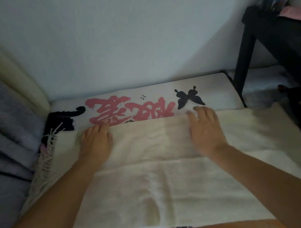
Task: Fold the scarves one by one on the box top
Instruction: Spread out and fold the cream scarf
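A cream scarf (154, 188) with a fringe at its left end lies spread across the box top (218, 91), which is white with pink characters and a dark butterfly. A fold line runs across the scarf about halfway down. My left hand (95, 140) rests palm down on the scarf's far edge, left of centre, fingers fairly straight. My right hand (205, 126) lies flat on the same edge, right of centre, fingers spread and blurred. Neither hand grips the cloth.
A pale wall stands right behind the box. Grey-blue bedding (2, 140) is piled at the left. A black table (273, 43) with things on it stands at the right, its leg close to the box's far right corner.
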